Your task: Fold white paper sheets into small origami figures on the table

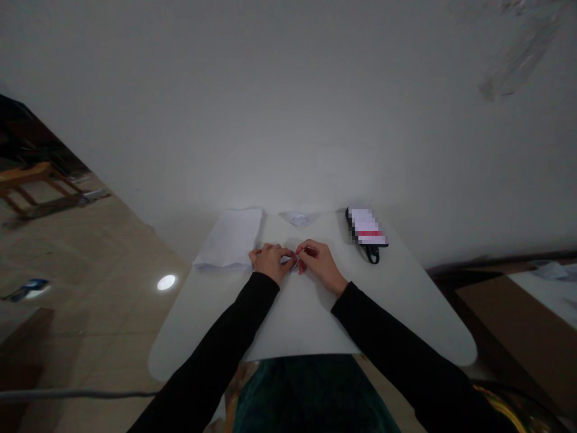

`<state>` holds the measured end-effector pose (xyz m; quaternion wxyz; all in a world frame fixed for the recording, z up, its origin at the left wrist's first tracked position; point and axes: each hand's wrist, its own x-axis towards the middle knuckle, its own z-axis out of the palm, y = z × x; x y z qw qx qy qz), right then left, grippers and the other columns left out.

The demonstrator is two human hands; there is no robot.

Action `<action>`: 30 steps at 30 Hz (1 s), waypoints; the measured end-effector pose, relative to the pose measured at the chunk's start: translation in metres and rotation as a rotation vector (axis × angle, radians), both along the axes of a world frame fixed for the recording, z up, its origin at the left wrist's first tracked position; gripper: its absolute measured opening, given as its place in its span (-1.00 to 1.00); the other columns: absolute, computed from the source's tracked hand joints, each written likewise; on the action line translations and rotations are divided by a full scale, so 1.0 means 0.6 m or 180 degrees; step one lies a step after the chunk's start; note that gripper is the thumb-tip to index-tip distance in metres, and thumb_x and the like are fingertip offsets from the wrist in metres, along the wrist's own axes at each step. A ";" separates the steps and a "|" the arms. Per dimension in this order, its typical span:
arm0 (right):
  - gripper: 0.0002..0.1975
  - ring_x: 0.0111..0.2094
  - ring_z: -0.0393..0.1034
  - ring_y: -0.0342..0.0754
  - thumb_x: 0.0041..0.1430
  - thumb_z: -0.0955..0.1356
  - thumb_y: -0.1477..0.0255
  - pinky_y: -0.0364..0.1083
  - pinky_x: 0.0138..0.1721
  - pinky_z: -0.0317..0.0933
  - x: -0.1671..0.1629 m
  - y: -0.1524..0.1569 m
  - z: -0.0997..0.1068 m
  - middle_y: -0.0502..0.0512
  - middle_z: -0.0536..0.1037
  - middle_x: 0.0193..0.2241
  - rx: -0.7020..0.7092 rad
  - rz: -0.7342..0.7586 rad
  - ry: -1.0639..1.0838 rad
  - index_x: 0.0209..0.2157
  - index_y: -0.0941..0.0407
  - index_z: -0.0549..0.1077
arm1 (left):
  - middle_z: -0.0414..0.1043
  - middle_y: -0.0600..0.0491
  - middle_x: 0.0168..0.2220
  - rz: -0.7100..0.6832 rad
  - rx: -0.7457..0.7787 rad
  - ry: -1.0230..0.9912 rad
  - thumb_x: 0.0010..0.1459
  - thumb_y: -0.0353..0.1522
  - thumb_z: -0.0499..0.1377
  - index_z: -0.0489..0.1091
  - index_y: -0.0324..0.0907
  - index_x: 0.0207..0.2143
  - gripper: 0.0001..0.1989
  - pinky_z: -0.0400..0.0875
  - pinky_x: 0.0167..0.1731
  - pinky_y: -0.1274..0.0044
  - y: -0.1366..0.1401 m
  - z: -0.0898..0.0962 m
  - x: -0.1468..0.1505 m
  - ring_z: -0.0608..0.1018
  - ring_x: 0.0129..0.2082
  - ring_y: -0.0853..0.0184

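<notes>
My left hand (271,261) and my right hand (319,262) meet over the middle of a white table. Between their fingertips is a small folded piece of white paper (296,263), mostly covered by the fingers. Thumb and forefinger are pinched together on each hand. The left hand is beside the lower right corner of a stack of white paper sheets (232,237). Just beyond the hands, by the wall, lies a small white triangular piece (300,219) that looks like folded paper or clear plastic.
A phone in a black case (367,227) with a strap loop lies at the table's right rear. The white table (306,334) stands against a wall (288,108). A cardboard box (518,331) is on the floor at right; a wooden stool (36,180) stands far left.
</notes>
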<state>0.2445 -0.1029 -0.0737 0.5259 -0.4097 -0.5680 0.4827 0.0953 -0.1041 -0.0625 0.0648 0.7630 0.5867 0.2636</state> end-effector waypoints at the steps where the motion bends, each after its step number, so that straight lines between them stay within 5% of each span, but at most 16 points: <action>1: -0.94 -0.70 0.35 -0.16 -0.03 0.32 0.43 -0.20 -0.64 0.24 0.000 -0.001 0.001 -0.08 0.43 -0.67 0.0008 0.0000 -0.0009 -0.48 0.13 0.38 | 0.52 0.04 -0.36 -0.0029 0.0019 0.0099 0.03 -0.32 0.25 0.52 -0.01 -0.43 -0.96 0.01 -0.11 0.15 -0.002 0.002 0.001 0.42 -0.14 0.09; 10: -0.96 -0.70 0.35 -0.17 -0.05 0.30 0.45 -0.21 -0.65 0.23 0.001 -0.008 0.014 -0.05 0.45 -0.63 -0.0006 -0.0062 -0.0127 -0.49 0.13 0.37 | 0.48 0.04 -0.32 -0.0217 0.0050 0.0463 0.15 -0.34 0.15 0.46 -0.05 -0.36 -0.92 0.03 -0.10 0.15 -0.016 0.012 0.006 0.42 -0.15 0.14; 21: -0.92 -0.70 0.33 -0.12 -0.03 0.29 0.47 -0.15 -0.63 0.17 0.037 0.015 0.018 -0.05 0.38 -0.67 0.0040 -0.0414 -0.0779 -0.55 0.13 0.38 | 0.58 0.12 -0.32 -0.0372 0.0200 -0.0059 0.13 -0.28 0.17 0.39 -0.08 -0.32 -0.91 -0.05 0.04 0.24 -0.028 0.016 0.000 0.54 -0.19 0.26; 26: -0.80 -0.17 0.35 0.03 -0.08 0.28 0.67 -0.01 -0.17 0.19 0.039 0.004 0.034 0.14 0.51 -0.26 0.1535 -0.0420 -0.2022 -0.46 0.13 0.46 | 0.59 0.10 -0.31 -0.0411 0.0011 -0.0055 0.11 -0.26 0.19 0.42 -0.09 -0.38 -0.90 0.01 0.03 0.24 -0.022 0.013 0.003 0.55 -0.19 0.22; 30: -0.77 -0.10 0.30 0.01 -0.03 0.31 0.68 0.06 -0.03 -0.03 0.034 -0.006 0.038 0.05 0.55 -0.33 0.1973 0.0226 -0.2580 -0.36 0.11 0.46 | 0.57 0.05 -0.39 -0.0379 -0.0277 -0.0049 0.05 -0.28 0.20 0.42 -0.13 -0.44 -0.88 0.21 -0.08 0.29 -0.015 0.012 -0.001 0.57 -0.28 0.18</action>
